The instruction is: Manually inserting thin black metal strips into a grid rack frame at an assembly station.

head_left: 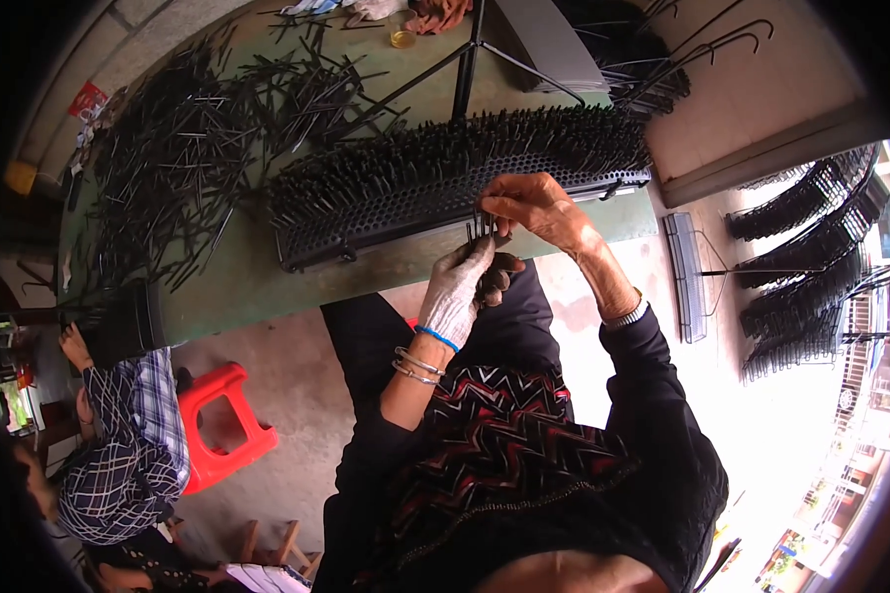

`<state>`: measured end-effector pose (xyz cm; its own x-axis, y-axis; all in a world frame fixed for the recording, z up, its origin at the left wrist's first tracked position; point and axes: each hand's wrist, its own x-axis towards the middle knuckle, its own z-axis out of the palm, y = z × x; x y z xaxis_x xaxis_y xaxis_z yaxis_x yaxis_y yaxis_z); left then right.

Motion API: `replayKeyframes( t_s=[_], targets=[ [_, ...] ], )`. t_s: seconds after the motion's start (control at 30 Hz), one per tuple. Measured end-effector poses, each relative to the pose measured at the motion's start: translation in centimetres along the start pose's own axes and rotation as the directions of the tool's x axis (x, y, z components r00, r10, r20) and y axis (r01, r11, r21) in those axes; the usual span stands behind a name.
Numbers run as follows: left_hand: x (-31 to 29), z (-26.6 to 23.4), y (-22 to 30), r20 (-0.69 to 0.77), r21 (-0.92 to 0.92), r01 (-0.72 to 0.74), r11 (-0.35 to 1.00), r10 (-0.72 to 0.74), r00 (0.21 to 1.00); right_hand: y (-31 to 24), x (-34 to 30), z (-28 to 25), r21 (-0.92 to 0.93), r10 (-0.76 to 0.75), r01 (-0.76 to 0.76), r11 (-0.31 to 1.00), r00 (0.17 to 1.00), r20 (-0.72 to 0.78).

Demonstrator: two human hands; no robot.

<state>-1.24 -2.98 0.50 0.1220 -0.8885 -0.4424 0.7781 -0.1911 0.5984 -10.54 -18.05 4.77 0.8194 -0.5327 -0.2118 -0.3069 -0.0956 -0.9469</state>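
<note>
My left hand (453, 296), in a white glove with dark fingertips, is closed around several thin black rods (479, 229) whose ends stick up past the fingers. My bare right hand (546, 211) is just above it, thumb and forefinger pinched on what looks like one of these rods. Both hands are at the near edge of a long black perforated rack (376, 219). Dense rows of upright black rods (396, 158) fill most of its holes, while a strip of bare holes shows along the near side. The fingertips partly hide the pinched rod.
A large heap of loose black rods (183, 158) covers the green table (218, 306) on the left. A black metal stand (465, 79) rises behind the rack. Loaded racks (806, 267) hang at right. A co-worker (119, 455) sits left by a red stool (222, 425).
</note>
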Motion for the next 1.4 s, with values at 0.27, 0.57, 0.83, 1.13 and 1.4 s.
replayKeyframes(
  t_s=[0.27, 0.57, 0.83, 1.13, 1.4],
  targets=[
    [1.2, -0.7, 0.2, -0.012, -0.114, 0.021, 0.993, -0.022, 1.0, -0.9, -0.4, -1.5, -0.243, -0.258, 0.173, 0.955, 0.887, -0.384],
    [2.3, -1.5, -0.7, -0.11, -0.191, -0.011, 0.981, -0.01, 0.994, 1.9, 3.3, -2.1, -0.526, -0.598, 0.326, 0.785, 0.618, -0.51],
    [2.2, -2.0, -0.9, 0.044, -0.213, 0.008, 0.977, 0.001, 0.999, 1.3, 3.0, -2.3, -0.516, -0.548, 0.279, 0.81, 0.673, -0.497],
    [1.4, -1.1, -0.2, -0.016, -0.077, 0.039, 0.996, -0.04, 0.999, 1.9, 3.6, -3.1, -0.605, -0.603, 0.289, 0.742, 0.68, -0.416],
    [1.2, -1.2, -0.3, 0.014, -0.085, 0.027, 0.996, -0.026, 1.0, 2.5, 3.9, -2.3, -0.731, -0.653, 0.274, 0.625, 0.696, -0.297]
  ],
)
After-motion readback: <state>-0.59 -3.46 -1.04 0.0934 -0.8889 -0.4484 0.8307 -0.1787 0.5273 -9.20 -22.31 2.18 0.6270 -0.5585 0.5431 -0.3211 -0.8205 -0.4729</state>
